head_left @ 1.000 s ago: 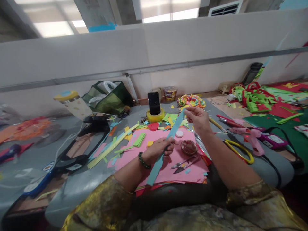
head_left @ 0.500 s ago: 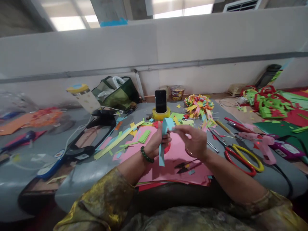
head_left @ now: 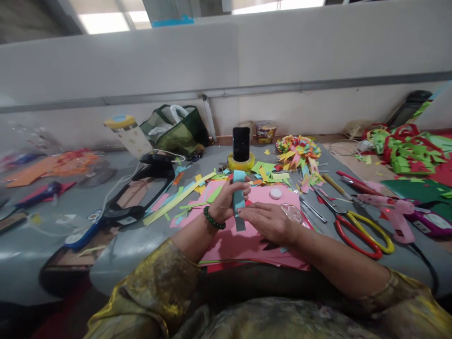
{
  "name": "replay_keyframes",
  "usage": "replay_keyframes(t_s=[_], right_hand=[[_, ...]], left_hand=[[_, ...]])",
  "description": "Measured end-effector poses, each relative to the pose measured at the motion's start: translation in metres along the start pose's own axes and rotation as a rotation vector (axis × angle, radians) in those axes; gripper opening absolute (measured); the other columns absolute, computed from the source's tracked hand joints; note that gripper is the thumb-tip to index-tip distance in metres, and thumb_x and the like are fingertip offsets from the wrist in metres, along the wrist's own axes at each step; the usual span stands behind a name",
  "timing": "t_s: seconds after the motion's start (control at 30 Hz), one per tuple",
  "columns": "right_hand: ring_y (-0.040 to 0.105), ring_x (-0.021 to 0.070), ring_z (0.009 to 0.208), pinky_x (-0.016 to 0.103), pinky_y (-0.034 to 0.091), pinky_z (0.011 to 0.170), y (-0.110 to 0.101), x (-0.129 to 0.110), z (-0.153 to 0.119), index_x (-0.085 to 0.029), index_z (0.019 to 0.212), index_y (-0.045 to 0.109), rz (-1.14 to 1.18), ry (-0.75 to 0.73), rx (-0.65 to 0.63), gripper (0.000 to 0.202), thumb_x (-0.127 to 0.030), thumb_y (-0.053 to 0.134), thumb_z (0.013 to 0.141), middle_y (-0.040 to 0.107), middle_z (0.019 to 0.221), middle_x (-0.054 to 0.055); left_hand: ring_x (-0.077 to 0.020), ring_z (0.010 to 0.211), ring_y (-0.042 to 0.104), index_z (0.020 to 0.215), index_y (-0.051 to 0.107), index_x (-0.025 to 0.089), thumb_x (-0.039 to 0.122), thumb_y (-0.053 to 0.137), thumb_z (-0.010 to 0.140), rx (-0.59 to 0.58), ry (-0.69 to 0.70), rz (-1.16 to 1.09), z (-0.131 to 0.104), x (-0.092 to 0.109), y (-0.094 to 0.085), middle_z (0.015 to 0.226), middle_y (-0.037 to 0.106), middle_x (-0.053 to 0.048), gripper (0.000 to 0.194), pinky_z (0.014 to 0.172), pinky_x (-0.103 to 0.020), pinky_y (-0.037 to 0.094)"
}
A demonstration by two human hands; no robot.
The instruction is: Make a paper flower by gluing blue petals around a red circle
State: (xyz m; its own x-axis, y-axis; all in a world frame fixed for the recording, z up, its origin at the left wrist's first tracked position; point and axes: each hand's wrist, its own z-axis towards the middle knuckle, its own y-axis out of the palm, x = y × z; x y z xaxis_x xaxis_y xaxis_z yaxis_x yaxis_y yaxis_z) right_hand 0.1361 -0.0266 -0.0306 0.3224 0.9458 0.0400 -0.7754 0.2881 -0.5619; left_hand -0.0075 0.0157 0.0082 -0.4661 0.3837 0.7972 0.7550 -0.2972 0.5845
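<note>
Both hands, the left hand (head_left: 225,201) and the right hand (head_left: 271,222), meet on a light-blue paper strip (head_left: 239,186) at the middle of the view. The left is closed around it, fingertips showing at its three o'clock edge; the right lays its fingertips near the strip's six o'clock end, and whether it pinches there I cannot tell. The strip is plain, matt and narrow, bent over at twelve o'clock, with a duller, shadowed tail below the right fingertips.

One second ago it stretched long and slanting between the hands; half a second ago its upper part was looped open. Now it is shorter and more upright, and the right hand has come down to the lower end.

Counting outward from the strip: one grey worktop (head_left: 213,157); several pink paper sheets (head_left: 226,247) beneath the hands; one green bag (head_left: 176,132) between ten and eleven o'clock; one pair of scissors (head_left: 353,230) with one red and one yellow handle, past three; one pink glue gun (head_left: 397,214) at three; one phone (head_left: 241,143) at twelve, on one yellow roll (head_left: 243,164); one white cap (head_left: 275,193) at three, nearby.
</note>
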Motion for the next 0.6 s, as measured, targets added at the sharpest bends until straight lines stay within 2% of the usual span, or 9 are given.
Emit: replay_keyframes(t_s=[0.1,0.23,0.3,0.47,0.6], right_hand=[[0.073,0.0209,0.096,0.034,0.063,0.084,-0.0001,0.0001,-0.0036,-0.015,0.129,0.057,0.060,0.018,-0.042,0.040,-0.005,0.051,0.091,0.077,0.100,0.012],[0.073,0.0204,0.094,0.034,0.063,0.084,-0.0002,0.0011,-0.0036,-0.015,0.129,0.056,0.057,-0.003,-0.044,0.040,-0.005,0.050,0.092,0.077,0.099,0.012],[0.073,0.0207,0.092,0.034,0.063,0.082,-0.0010,0.0015,-0.0019,-0.012,0.128,0.056,0.032,-0.032,-0.042,0.037,-0.005,0.049,0.092,0.077,0.096,0.013],[0.072,0.0191,0.096,0.033,0.062,0.083,-0.0040,0.0021,-0.0003,-0.015,0.115,0.064,-0.018,-0.042,-0.113,0.029,-0.008,0.045,0.095,0.077,0.099,0.012],[0.070,0.0170,0.089,0.030,0.060,0.076,-0.0021,0.0028,-0.0034,-0.018,0.105,0.067,-0.059,-0.010,-0.135,0.023,-0.013,0.046,0.096,0.075,0.101,0.011]], left_hand=[[-0.0035,0.045,0.034,0.070,0.055,0.015,0.007,0.065,0.060,0.064,0.016,0.007,0.0019,0.0024,0.0005,0.052,0.036,0.009,0.016,0.041,-0.012,0.027],[-0.0046,0.042,0.031,0.064,0.053,0.015,0.007,0.055,0.066,0.078,-0.008,-0.043,0.0044,0.0045,0.0005,0.051,0.035,0.007,0.008,0.038,-0.014,0.024],[-0.0055,0.042,0.031,0.061,0.051,0.015,0.008,0.051,0.069,0.077,-0.026,-0.074,0.0050,0.0053,0.0000,0.052,0.036,0.005,0.010,0.038,-0.014,0.026],[-0.0112,0.054,0.048,0.059,0.049,0.016,0.008,0.046,0.076,0.041,-0.090,-0.119,0.0062,0.0071,-0.0034,0.060,0.046,-0.001,0.018,0.047,-0.019,0.044],[-0.0089,0.045,0.039,0.063,0.050,0.015,0.007,0.040,0.083,-0.024,-0.156,-0.190,0.0063,0.0092,-0.0057,0.054,0.039,0.002,0.024,0.042,-0.018,0.041]])
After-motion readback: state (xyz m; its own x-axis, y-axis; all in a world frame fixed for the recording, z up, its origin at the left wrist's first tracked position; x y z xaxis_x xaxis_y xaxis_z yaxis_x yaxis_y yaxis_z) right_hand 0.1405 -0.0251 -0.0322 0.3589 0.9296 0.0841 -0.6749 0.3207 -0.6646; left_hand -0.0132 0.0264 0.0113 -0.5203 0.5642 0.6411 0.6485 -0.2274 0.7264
